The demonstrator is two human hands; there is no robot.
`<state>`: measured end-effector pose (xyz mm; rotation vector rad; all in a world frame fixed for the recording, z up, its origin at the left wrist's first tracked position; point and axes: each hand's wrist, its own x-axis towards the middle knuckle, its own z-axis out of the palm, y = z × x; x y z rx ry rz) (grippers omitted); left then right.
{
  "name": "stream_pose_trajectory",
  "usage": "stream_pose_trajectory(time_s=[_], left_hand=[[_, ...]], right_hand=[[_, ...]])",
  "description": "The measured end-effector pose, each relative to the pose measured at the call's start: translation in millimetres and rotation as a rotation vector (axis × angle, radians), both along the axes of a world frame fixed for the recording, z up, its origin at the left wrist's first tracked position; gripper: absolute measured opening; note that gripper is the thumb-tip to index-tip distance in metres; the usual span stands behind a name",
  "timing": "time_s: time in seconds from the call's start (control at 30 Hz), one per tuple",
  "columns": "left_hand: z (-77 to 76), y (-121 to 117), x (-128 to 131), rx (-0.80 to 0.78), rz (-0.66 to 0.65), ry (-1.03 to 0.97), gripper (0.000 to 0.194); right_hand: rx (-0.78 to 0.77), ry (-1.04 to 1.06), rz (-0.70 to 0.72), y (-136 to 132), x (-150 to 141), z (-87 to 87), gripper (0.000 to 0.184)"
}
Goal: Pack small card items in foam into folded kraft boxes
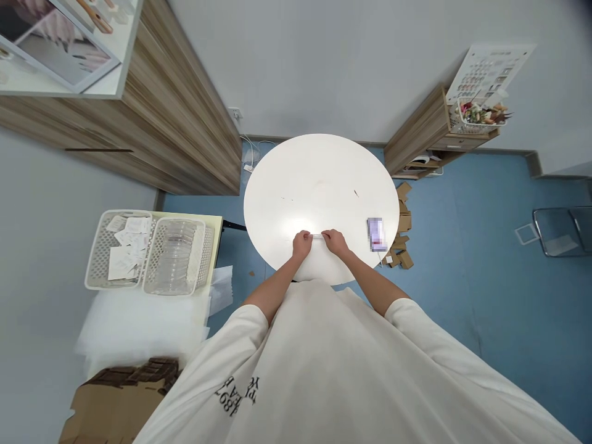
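My left hand point(302, 245) and my right hand point(335, 242) meet near the front of the round white table point(319, 179). Between their closed fingertips stretches a small, narrow, clear-whitish strip point(317, 236), pinched at both ends. It lies level, on or just above the tabletop; which of these I cannot tell. Its kind is too small to make out. To the right of my right hand, a purple phone-like device point(377, 234), blurred over, rests on the table with a white cable at its lower end.
On a side table at left stand a white basket point(98, 256) of paper cards and another basket point(200, 262) of clear flat packs. White sheets point(143, 324) and cardboard point(120, 407) lie nearer me. Small cardboard boxes point(404, 222) sit on the floor right of the table. A wooden cabinet point(185, 105) rises at left.
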<state>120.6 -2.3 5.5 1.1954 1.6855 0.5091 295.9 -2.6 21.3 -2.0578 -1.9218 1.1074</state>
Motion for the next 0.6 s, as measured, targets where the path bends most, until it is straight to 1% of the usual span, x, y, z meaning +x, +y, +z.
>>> stream_pose_trajectory(time_s=[0.2, 0.43, 0.6], left_hand=[[6.6, 3, -4, -0.051, 0.003, -0.03, 0.019], [7.6, 5, -5, -0.076, 0.052, -0.053, 0.024], [7.4, 8, -5, -0.086, 0.046, -0.041, 0.024]], right_hand=[[-0.039, -0.041, 0.127, 10, 3, 7.4, 0.035], [-0.041, -0.129, 0.313, 15, 3, 19.5, 0.036], [-0.057, -0.172, 0.362, 13, 2, 16.8, 0.039]])
